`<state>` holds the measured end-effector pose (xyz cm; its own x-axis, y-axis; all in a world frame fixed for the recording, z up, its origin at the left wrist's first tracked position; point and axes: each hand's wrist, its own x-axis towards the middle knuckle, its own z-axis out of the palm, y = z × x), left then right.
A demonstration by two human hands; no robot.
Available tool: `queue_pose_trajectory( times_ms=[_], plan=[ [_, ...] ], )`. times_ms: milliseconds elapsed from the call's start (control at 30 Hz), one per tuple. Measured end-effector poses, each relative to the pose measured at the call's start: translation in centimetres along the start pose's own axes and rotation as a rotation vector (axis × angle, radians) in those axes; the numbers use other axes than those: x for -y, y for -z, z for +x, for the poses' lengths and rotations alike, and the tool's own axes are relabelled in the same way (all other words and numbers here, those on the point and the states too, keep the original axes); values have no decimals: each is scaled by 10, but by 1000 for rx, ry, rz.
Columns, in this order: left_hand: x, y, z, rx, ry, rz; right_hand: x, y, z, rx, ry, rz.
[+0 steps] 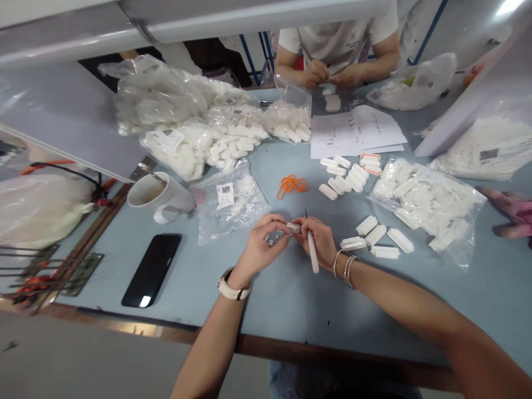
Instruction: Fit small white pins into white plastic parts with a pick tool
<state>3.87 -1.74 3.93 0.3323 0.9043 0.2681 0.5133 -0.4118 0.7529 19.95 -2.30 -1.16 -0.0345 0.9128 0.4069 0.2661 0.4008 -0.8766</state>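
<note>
Between thumb and fingertips, my left hand [265,243] pinches one end of a small white plastic part [293,228]. My right hand [319,237] is closed round a slim white-handled tool [312,254] with a thin dark tip pointing away from me; its fingertips also touch the part's right end. Tiny white bits [273,239] lie under my left hand. Beyond my hands is a small heap of orange frames [292,186]. White plastic casings [376,235] lie to the right of my right hand, and more casings [351,178] stand farther back, a few with orange frames.
To the left are a mug with a spoon [160,198], a black phone [152,270] and a bag of tiny parts [233,200]. Bags of white parts [183,144] and paper sheets [355,133] lie behind. Another bag [432,202] sits right. A co-worker's hands [332,75] work opposite.
</note>
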Motion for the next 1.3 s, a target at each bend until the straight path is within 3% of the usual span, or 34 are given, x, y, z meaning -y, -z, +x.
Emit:
queue_pose_trajectory(
  times_ms=[200,633,733,900,1000,1167,1300],
  plan=[
    [6,-14,-2,-77,-53,130,1,1,0,14,3,19],
    [5,-15,-3,-97,-78,206,0,1,-1,17,4,17],
    [7,-14,-2,-76,-28,137,0,2,0,28,35,16],
    [12,-14,0,-12,207,-104,-2,2,-1,32,109,-37],
    [10,-16,-1,-7,279,-209,-6,-1,-3,28,167,-41],
    [3,-19,-1,-68,277,-228,-10,-2,-4,43,247,-34],
    [4,-12,0,-57,217,-119,-6,0,-2,-37,321,-68]
  ],
)
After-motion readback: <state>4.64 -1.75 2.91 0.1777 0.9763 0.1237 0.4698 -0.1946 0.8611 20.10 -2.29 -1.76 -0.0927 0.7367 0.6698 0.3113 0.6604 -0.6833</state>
